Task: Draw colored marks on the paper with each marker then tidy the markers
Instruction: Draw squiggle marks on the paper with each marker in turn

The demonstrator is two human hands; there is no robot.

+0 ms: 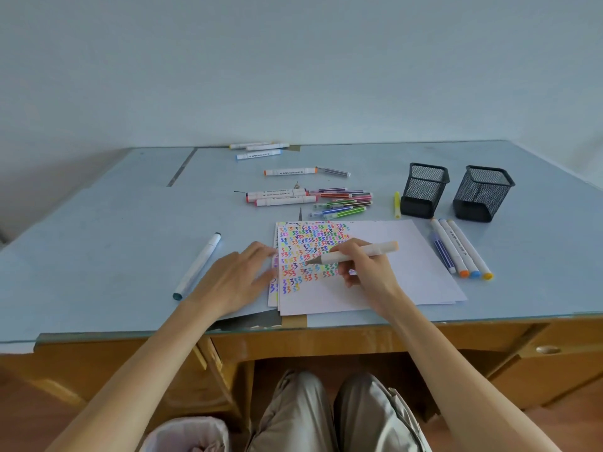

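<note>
The right hand grips a marker, its tip touching the paper on the counter. The left hand lies flat with straight fingers on the paper's left edge. More markers lie behind, near two black cups.

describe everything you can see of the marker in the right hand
The marker is a thick, pale cream barrel, plastic by its look, with a light orange cap on its far end. Its dark tip is uncapped and meets the top sheet of paper among the coloured squiggles. It lies at a low slant, tip toward the left. The right hand grips it around the middle.
</note>
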